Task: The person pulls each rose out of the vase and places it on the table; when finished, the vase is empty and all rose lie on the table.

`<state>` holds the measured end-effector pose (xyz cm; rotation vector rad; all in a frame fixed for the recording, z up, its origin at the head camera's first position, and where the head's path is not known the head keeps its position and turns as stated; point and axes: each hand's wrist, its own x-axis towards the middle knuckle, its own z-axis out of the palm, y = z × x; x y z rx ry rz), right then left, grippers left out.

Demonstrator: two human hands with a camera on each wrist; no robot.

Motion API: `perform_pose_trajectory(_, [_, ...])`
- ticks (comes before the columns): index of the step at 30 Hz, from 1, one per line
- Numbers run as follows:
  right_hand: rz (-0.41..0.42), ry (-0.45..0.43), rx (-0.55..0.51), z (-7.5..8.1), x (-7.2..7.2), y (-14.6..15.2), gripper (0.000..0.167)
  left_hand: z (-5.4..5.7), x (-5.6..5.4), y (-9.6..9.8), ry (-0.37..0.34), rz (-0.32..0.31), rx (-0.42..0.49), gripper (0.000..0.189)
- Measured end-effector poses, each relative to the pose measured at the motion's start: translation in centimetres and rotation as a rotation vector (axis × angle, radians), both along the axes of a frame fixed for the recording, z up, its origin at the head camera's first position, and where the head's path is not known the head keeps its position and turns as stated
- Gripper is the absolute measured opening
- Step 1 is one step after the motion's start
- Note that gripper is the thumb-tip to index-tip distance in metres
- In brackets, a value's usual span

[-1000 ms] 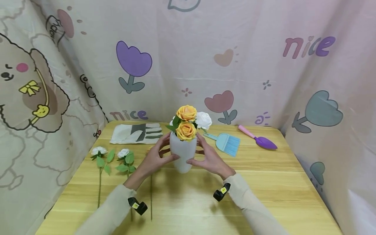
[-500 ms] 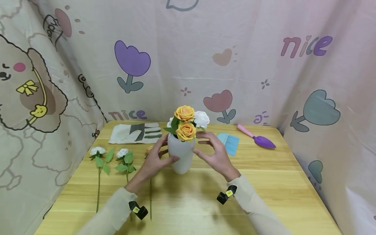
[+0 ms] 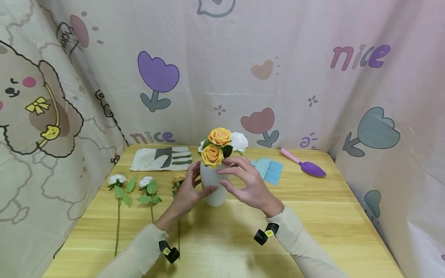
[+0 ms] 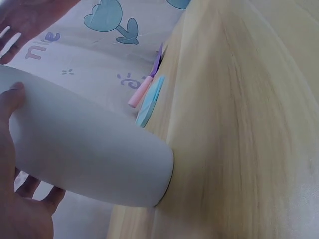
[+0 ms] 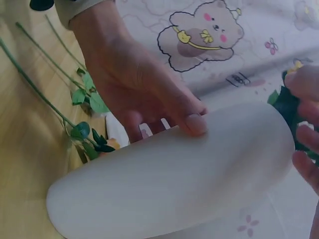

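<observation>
A white vase (image 3: 213, 178) stands upright on the wooden table, holding two yellow roses (image 3: 219, 136) and white roses (image 3: 239, 141) with green leaves. My left hand (image 3: 187, 192) holds its left side, thumb across the front and fingers round the back; the left wrist view shows the vase (image 4: 94, 144) with its base on the table. Near the rim on the right, my right hand (image 3: 249, 184) has loosely bent fingers and a thumb spread apart. In the right wrist view its fingertips (image 5: 305, 133) are beside the leaves at the vase's mouth; whether they touch is unclear.
Left of the vase lie two white roses (image 3: 117, 179) (image 3: 146, 181) and a yellow rose (image 3: 179, 178) on long stems. Behind are a glove (image 3: 153, 159), a blue dustpan-like comb-edged tool (image 3: 269, 170) and a purple trowel (image 3: 312, 168). A printed curtain (image 3: 215, 77) hangs beyond the table.
My right hand let go of the vase's right side, drew away, then came back in near the rim. The front yellow rose has shifted left, while my left hand kept its hold.
</observation>
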<state>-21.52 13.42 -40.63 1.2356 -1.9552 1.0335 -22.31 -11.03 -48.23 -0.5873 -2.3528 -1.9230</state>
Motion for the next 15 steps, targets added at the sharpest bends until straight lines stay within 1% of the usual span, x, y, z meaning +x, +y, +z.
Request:
perform_pose_trajectory(3, [-0.088,-0.004,0.072,0.4,0.2,-0.5,0.026,-0.1,0.0,0.2,0.021,0.041,-0.009,0.101])
perform_pose_trajectory(6, [-0.167,-0.020,0.142,0.7,0.4,-0.9,0.026,0.0,0.2,0.5,0.045,0.100,-0.041,0.109])
perform_pose_trajectory(8, [-0.199,-0.030,0.177,0.8,0.4,-1.1,0.027,0.0,0.2,0.8,0.058,0.135,-0.066,0.111])
perform_pose_trajectory(10, [-0.220,-0.031,0.204,0.8,0.4,-1.4,0.031,0.2,0.3,1.0,0.063,0.158,-0.085,0.112])
perform_pose_trajectory(12, [-0.224,-0.030,0.204,0.8,0.3,-1.5,0.040,0.2,0.3,1.2,0.065,0.169,-0.087,0.111])
perform_pose_trajectory(14, [-0.207,-0.039,0.166,0.9,0.2,-1.6,0.046,0.2,0.3,1.2,0.055,0.165,-0.071,0.110])
perform_pose_trajectory(15, [-0.193,-0.044,0.133,1.1,0.2,-1.6,0.047,0.3,0.2,1.3,0.049,0.160,-0.061,0.109])
